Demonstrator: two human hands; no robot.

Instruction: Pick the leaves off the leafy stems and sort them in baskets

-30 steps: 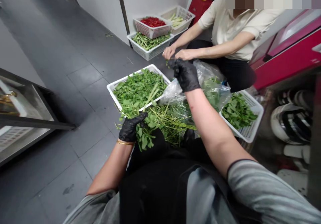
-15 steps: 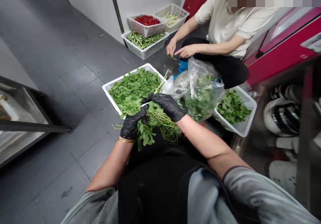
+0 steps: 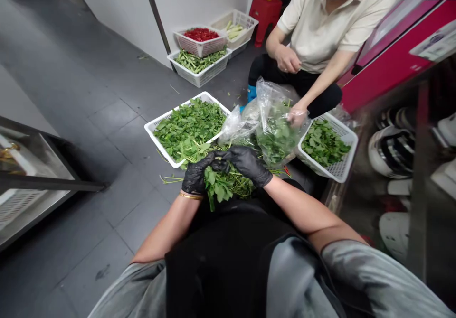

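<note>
Above the lap, two gloved hands hold one bunch of leafy stalks (image 3: 223, 187).
Fingers of the left hand (image 3: 195, 178) curl shut around the stems and the right hand (image 3: 249, 165) pinches the top; the white basket (image 3: 173, 111) is already heaped with leaves, the plastic bag (image 3: 274, 118) holds more greens.

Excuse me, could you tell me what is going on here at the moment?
The person wearing the camera grips a bunch of leafy greens over the lap with both black-gloved hands, the left hand and the right hand. A white basket of loose leaves sits on the floor just ahead. Opposite, a co-worker's hand is at a clear plastic bag of greens, beside a second basket.
</note>
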